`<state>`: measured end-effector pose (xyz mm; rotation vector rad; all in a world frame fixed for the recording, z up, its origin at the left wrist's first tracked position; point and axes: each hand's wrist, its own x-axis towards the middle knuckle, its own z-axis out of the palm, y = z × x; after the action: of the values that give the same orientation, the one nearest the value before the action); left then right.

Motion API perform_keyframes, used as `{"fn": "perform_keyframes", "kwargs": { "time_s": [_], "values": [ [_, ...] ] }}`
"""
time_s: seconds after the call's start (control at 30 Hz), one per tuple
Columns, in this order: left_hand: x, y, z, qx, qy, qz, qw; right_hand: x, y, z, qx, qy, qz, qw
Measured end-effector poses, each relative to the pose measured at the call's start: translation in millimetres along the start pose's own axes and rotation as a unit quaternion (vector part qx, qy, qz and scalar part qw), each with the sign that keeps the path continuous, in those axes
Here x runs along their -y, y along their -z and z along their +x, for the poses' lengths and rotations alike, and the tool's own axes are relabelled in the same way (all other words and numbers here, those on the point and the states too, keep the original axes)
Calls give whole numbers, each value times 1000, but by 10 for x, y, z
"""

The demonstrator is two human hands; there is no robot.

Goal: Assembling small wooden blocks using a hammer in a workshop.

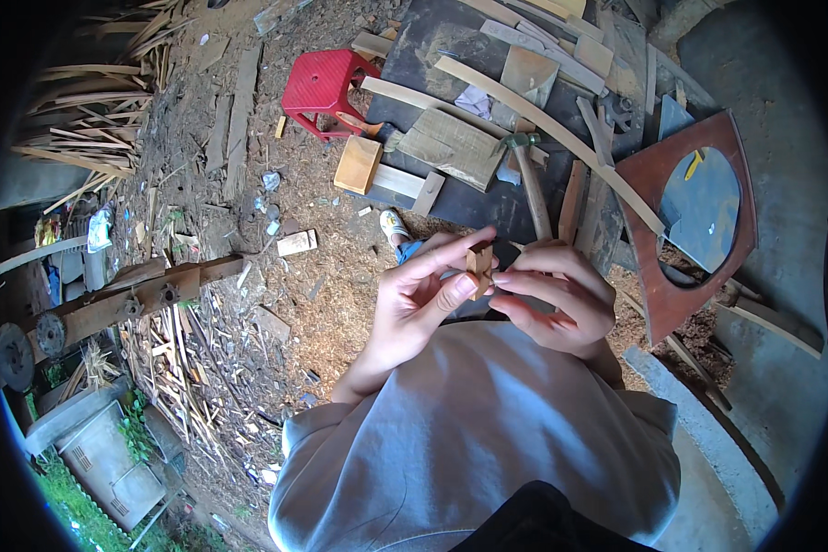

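Note:
In front of my chest, my left hand [423, 299] grips a small brown wooden block [479, 267] between thumb and fingers. Its visible face looks notched or stepped. My right hand [561, 294] is close against the block's right side, its thumb and fingertips bent together by it. Whether those fingertips hold some small piece is too fine to make out. Just beyond my right hand, a hammer [532, 189] with a wooden handle and a greenish metal head lies on the dark work table [423, 55].
Boards, a long curved wooden strip [561, 138] and a thick wooden block [358, 165] lie on or by the table. A red plastic stool [327, 87] stands left of it. At right leans a brown panel [639, 184] with an oval opening. Wood scraps and shavings cover the ground.

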<state>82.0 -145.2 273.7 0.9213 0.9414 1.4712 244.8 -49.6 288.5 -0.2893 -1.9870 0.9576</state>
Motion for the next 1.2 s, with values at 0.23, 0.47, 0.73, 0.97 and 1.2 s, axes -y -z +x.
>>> {"fn": "perform_keyframes", "kwargs": {
  "time_s": [0.23, 0.47, 0.73, 0.97, 1.2],
  "values": [
    [10, -59, -8, -13, 0, 32, 999, -79, -118, -27, -49, 26, -73, 996],
    [44, -246, 9, -73, -66, 167, 981, -238, -335, -116, -155, 109, -123, 974],
    [326, -77, 258, -119, 21, 179, 976, -502, -290, -131, -100, -134, -29, 986],
    [1609, 711, 479, -32, -54, 284, 957, -1692, -432, -810, 6, -384, 102, 918],
    [2324, 927, 558, -16, -73, 446, 892, -2331, -647, -1387, -22, -439, 234, 867]
  ]
}}
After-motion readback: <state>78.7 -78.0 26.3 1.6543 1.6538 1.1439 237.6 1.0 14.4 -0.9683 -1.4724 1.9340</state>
